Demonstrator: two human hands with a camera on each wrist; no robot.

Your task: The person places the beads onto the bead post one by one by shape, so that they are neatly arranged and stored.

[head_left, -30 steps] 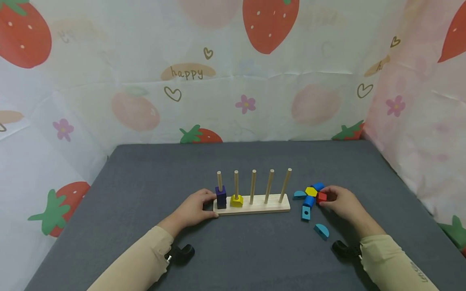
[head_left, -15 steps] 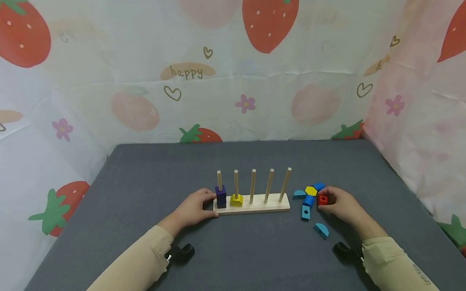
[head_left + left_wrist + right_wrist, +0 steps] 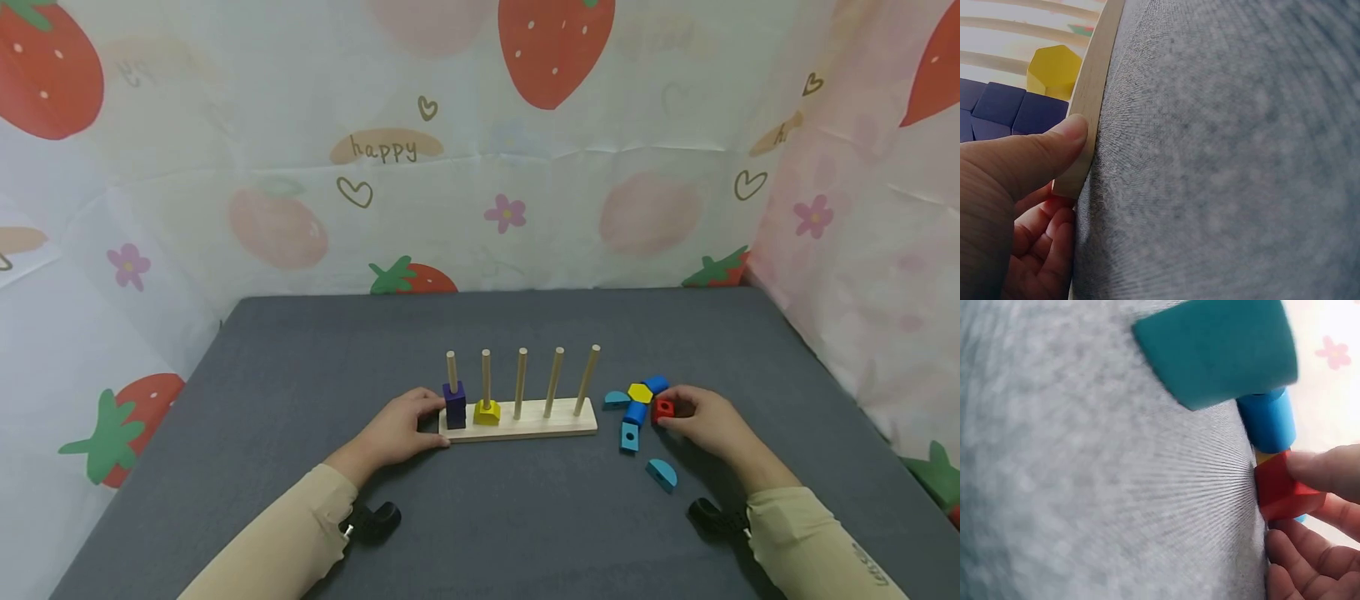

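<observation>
My left hand (image 3: 395,427) grips the left end of a wooden peg board (image 3: 555,425), thumb on its front edge and fingers behind. Purple blocks (image 3: 455,407) are stacked on the leftmost peg, and a yellow block (image 3: 487,414) sits low on the second. The other pegs are bare. Off the board's right end, my right hand (image 3: 705,421) pinches a red block (image 3: 663,409) between thumb and fingers; a hole shows in its face. In the right wrist view the red block (image 3: 1282,487) is low, close to the cloth.
Beside the red block lie a yellow hexagonal block (image 3: 640,393), blue blocks (image 3: 636,413), a light-blue block with a hole (image 3: 629,437) and half-round teal blocks (image 3: 662,475). Grey cloth (image 3: 510,525) covers the table. A strawberry-print curtain (image 3: 555,250) rises behind it.
The red block has turned in my right fingers, so its hole now faces the head camera. My left hand and the peg board have stayed in place.
</observation>
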